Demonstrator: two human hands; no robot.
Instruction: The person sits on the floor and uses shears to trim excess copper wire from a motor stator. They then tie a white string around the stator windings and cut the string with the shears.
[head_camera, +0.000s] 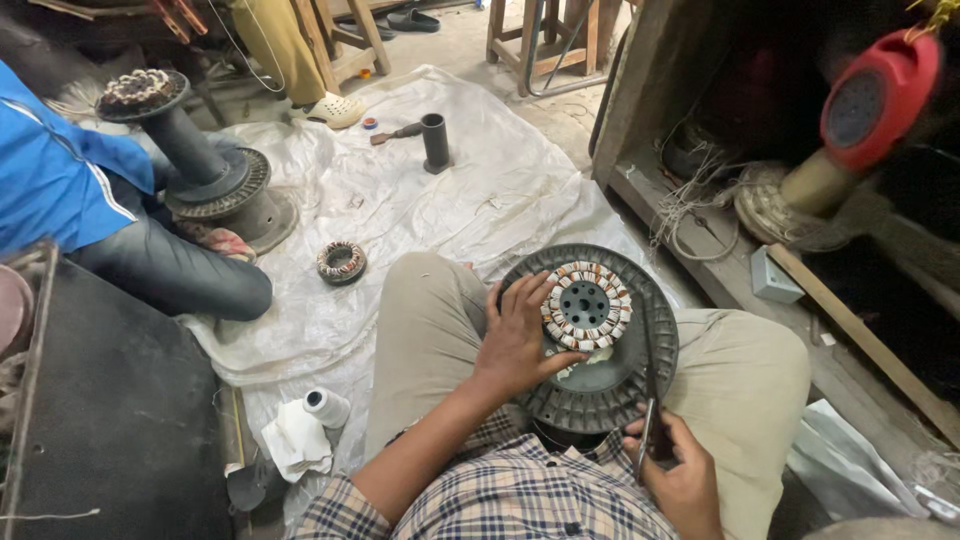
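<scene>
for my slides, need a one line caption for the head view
Left hand steadies a wound stator on a dark motor housing while right hand holds scissors.

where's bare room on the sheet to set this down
Bare white sheet lies between the black tube, the small wound ring and the knee. The lap is crowded: left hand on the stator, right hand holding scissors.

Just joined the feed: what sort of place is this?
Probably a floor-level motor repair workshop: a round copper-wound stator under the left hand, another wound stator on a dark stand, a white plastic floor sheet.
</scene>
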